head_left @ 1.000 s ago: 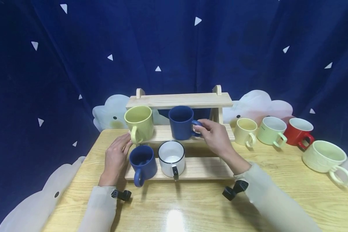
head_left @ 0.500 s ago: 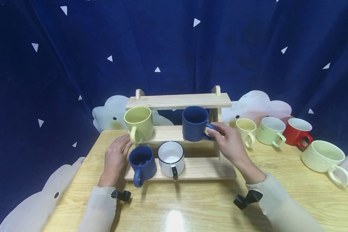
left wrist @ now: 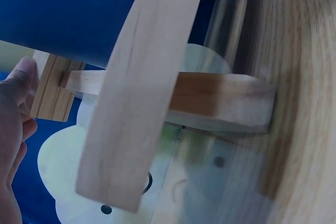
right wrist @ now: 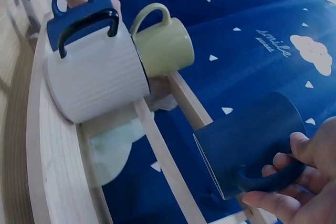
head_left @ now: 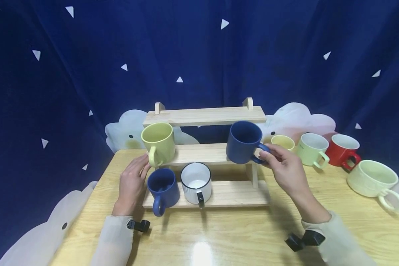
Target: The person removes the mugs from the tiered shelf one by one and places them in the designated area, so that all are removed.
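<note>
A three-tier wooden rack [head_left: 219, 153] stands on the table. My right hand [head_left: 269, 153] grips the handle of a dark blue mug [head_left: 243, 142] at the right end of the middle shelf; whether it rests on the board I cannot tell. The right wrist view shows the same mug [right wrist: 252, 145] with my fingers [right wrist: 278, 200] curled round its handle. My left hand [head_left: 137, 171] lies open against the rack's left end, just below a yellow-green mug [head_left: 157, 142]. A smaller blue mug [head_left: 163, 186] and a white mug [head_left: 197, 181] sit on the bottom shelf.
To the right of the rack, a pale yellow mug [head_left: 282, 142], a light green mug [head_left: 312, 147], a red mug [head_left: 342, 151] and a wide cream cup [head_left: 372, 177] stand on the wooden table [head_left: 226, 236]. A dark blue curtain hangs behind.
My right hand has carried the dark blue mug from the middle of the second shelf to its right end. The left hand and the other mugs have stayed put.
</note>
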{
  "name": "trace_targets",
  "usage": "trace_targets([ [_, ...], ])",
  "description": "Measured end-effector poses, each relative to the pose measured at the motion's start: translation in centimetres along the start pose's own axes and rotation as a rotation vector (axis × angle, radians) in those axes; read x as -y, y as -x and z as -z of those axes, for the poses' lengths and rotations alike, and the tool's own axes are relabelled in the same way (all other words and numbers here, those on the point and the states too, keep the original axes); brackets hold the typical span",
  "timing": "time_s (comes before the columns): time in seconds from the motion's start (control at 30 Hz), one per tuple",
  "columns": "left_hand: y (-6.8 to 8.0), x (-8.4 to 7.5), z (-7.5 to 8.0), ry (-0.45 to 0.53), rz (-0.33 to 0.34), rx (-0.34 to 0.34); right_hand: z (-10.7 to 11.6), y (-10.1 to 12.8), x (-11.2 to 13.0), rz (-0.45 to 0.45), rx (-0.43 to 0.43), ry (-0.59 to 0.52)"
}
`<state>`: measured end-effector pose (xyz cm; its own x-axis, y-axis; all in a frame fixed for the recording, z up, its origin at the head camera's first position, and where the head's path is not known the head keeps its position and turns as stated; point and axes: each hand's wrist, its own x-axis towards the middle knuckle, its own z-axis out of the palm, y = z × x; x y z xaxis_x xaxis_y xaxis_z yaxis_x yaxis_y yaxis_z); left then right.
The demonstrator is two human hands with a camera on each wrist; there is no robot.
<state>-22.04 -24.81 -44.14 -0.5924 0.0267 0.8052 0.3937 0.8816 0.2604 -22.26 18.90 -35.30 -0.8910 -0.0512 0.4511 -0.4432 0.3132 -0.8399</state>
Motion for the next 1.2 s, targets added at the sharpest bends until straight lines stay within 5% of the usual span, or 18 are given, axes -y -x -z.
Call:
trace_targets([
  [0.43,-0.1,0.1,0.2,-0.003,0.022,0.025,3.8,1.3,-1.0,-0.046,-0.108,0.134],
  [0.77,0.1,0.0,0.3,-0.001,0.027,0.026,5.3,3.1,-3.1,-0.074,-0.162,0.037],
  [1.2,-0.2,-0.2,0.2,0.001,0.019,0.022,7.6,4.9,-5.0,-0.139,-0.201,0.079],
])
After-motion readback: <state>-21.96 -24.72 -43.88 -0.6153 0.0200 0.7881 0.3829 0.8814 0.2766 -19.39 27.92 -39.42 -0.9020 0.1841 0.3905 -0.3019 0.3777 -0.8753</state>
